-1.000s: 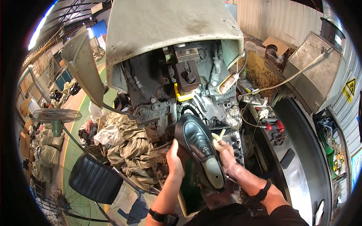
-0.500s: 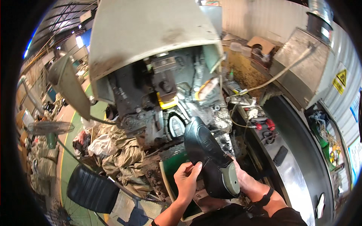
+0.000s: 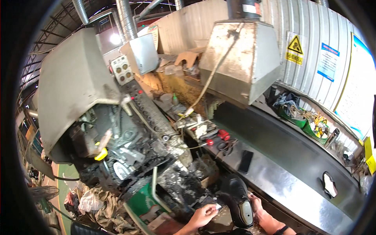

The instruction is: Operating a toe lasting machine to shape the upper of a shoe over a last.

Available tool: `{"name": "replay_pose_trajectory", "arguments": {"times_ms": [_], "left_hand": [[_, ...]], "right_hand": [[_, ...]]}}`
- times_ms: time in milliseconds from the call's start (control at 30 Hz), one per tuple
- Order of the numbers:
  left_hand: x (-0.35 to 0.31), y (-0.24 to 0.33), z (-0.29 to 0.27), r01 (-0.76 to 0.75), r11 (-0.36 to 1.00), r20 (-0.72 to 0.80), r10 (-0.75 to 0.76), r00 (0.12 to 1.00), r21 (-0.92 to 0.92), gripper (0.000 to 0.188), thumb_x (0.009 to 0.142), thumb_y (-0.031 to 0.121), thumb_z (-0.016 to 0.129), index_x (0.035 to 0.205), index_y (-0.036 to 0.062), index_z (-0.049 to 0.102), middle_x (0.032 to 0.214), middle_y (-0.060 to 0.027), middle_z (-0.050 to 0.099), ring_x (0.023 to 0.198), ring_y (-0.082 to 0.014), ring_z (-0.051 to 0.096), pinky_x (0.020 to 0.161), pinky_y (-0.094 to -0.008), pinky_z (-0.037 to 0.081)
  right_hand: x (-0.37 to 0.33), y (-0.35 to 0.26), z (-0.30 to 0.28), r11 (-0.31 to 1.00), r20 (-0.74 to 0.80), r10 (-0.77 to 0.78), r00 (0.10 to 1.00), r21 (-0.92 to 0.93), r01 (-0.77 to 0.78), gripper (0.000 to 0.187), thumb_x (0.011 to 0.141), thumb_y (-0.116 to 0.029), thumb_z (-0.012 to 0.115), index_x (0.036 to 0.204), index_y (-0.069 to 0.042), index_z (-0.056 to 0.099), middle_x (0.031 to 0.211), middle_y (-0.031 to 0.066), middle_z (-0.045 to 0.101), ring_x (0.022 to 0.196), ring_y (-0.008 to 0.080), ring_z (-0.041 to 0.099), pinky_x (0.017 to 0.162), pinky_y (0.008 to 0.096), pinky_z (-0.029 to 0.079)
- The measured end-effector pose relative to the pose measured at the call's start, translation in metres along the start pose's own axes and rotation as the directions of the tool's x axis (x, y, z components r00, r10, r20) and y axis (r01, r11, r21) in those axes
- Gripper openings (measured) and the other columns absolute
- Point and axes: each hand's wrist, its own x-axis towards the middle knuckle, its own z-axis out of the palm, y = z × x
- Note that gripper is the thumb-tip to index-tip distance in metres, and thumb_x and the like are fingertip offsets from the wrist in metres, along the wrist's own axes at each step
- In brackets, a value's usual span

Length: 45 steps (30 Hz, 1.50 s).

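A black shoe upper stretched on a grey-green last (image 3: pixel 238 199) is upright at the lower middle, its toe pointing away from me. My right hand (image 3: pixel 258 209) grips it from the right side, near the heel end. Just left of the shoe, my left hand (image 3: pixel 204 216) is closed in a pinch, apart from it. Something small and whitish shows at those fingertips, too small to name. To the left stands a grimy machine under a large beige hood (image 3: pixel 74 86), with a metal sole-shaped piece (image 3: pixel 121 170) inside.
A dark conveyor belt (image 3: pixel 270 135) runs along the right, with another shoe (image 3: pixel 329 185) lying on it. On its metal ledge are a black phone (image 3: pixel 245 161), scissors (image 3: pixel 226 148) and red knobs (image 3: pixel 223 135). A green bin (image 3: pixel 141 201) stands below the machine, beside heaped cloth sacks (image 3: pixel 103 211).
My view has swung right, toward the conveyor. The shoe has moved away from the machine. My left hand has come off the shoe; my right hand still holds it.
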Motion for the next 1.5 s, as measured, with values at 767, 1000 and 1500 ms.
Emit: {"name": "replay_pose_trajectory", "arguments": {"times_ms": [767,1000,1500], "left_hand": [[0.160,0.024,0.134,0.098,0.978,0.184,-0.132,0.974,0.183,0.036,0.100,0.025,0.065,0.124,-0.0022,0.065,0.111,-0.0102,0.073,0.105,-0.0142,0.067,0.092,-0.0280,0.052],[0.202,0.027,0.155,-0.020,0.970,0.354,-0.069,0.933,0.241,0.036,0.099,0.026,0.065,0.123,-0.0005,0.067,0.109,-0.0117,0.074,0.102,-0.0157,0.069,0.089,-0.0300,0.053],[0.275,0.110,0.192,0.424,0.782,0.689,0.008,0.725,-0.456,0.079,0.103,0.051,0.051,0.158,0.0022,0.019,0.144,-0.0188,0.048,0.123,-0.0293,0.058,0.101,-0.0427,0.050]], "right_hand": [[-0.008,-0.135,-0.226,0.706,-0.382,-0.631,0.675,-0.644,0.295,0.093,0.096,-0.031,0.068,0.161,-0.004,0.008,0.163,0.0242,0.023,0.149,0.0366,0.028,0.121,0.0501,0.024],[-0.056,-0.101,-0.171,0.198,-0.049,-0.634,0.772,-0.975,0.100,0.108,0.078,-0.030,0.085,0.155,0.006,0.018,0.158,0.0298,0.023,0.146,0.0445,0.028,0.118,0.0492,0.031],[-0.130,-0.154,-0.068,0.303,-0.018,-0.861,0.509,-0.822,0.483,0.075,0.082,0.002,0.077,0.147,0.006,0.040,0.141,0.0183,0.056,0.123,0.0215,0.058,0.102,0.0343,0.048]]}}
